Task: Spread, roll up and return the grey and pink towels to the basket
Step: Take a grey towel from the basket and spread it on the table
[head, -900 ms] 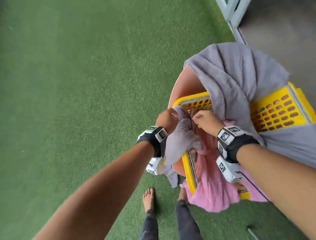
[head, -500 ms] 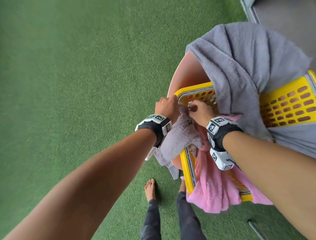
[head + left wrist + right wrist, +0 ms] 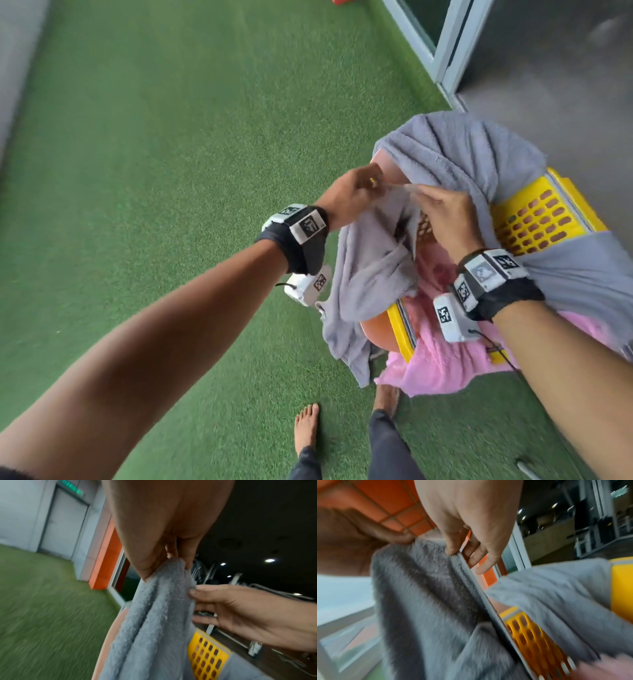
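A small grey towel (image 3: 370,274) hangs from both hands over the near-left corner of the yellow basket (image 3: 541,219). My left hand (image 3: 371,183) pinches its top edge, as the left wrist view shows: left hand (image 3: 176,561), grey towel (image 3: 154,615). Just to the right, my right hand (image 3: 423,198) pinches the same edge; in the right wrist view the right hand (image 3: 453,551) holds the towel (image 3: 428,588) by its hem. A larger grey towel (image 3: 462,157) drapes over the basket's far side. The pink towel (image 3: 438,363) spills over the near rim.
The basket rests on a peach-coloured round object (image 3: 376,332). Green artificial turf (image 3: 171,171) covers the floor to the left. My bare feet (image 3: 306,428) stand just below the basket. A white door frame (image 3: 445,51) and dark floor lie behind.
Both hands have risen from the basket's corner, lifting the small grey towel's top edge, so more of it hangs free. The hands have drawn slightly apart.
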